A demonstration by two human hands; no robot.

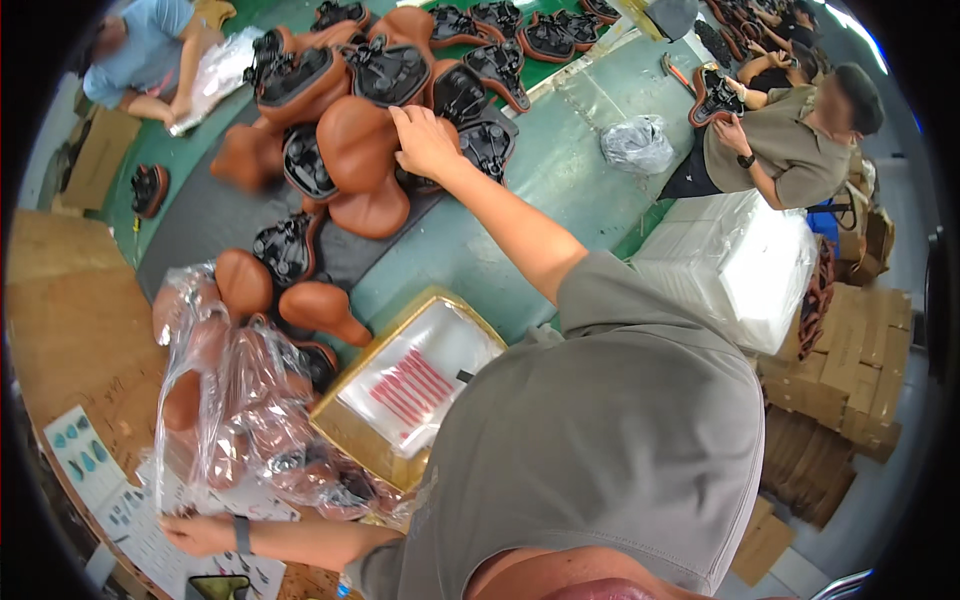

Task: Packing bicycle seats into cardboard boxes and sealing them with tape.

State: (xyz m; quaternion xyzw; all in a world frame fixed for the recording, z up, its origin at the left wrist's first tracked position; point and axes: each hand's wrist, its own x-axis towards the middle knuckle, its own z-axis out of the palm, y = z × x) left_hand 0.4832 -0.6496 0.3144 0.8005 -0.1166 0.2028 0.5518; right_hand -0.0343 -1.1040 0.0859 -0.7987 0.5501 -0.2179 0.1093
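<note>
My right hand (425,143) reaches up to a heap of brown bicycle saddles. Its fingers curl over the edge of one saddle (352,140) lying smooth side up on the pile. Down at the lower left, my left hand (195,534) is closed, pinching the edge of a clear plastic bag (190,440). Several saddles in clear plastic (265,385) lie just above that arm. Between them and the heap rest two bare saddles, one rounded (243,283) and one turned sideways (322,311). Other saddles in the heap show black undersides (390,72).
A yellow-edged box (345,425) with clear bags stands close to my body. White wrapped blocks (725,255) and cardboard boxes (850,350) are at right. Across the green table, one person (790,140) holds a saddle; another person (150,55) handles plastic at upper left.
</note>
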